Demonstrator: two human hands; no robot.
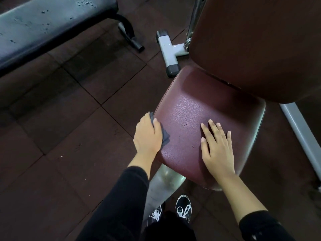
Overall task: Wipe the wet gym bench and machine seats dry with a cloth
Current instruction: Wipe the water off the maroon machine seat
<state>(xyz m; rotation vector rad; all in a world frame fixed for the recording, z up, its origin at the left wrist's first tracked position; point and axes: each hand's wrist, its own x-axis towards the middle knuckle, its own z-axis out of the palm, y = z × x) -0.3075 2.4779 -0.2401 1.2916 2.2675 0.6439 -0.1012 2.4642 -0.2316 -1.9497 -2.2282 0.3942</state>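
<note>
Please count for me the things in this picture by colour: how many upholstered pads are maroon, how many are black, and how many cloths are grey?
Maroon pads: 2, the machine seat and its backrest
Black pads: 1, the gym bench, with water drops on it
Grey cloths: 1, the cloth gripped by the left hand
Total: 4

A maroon, fine-grained seat (205, 122) is showing under a dark grey cloth (165, 136); the black bench (43, 26) is looking speckled with droplets, above dark brown floor tiles (69, 119).
</note>
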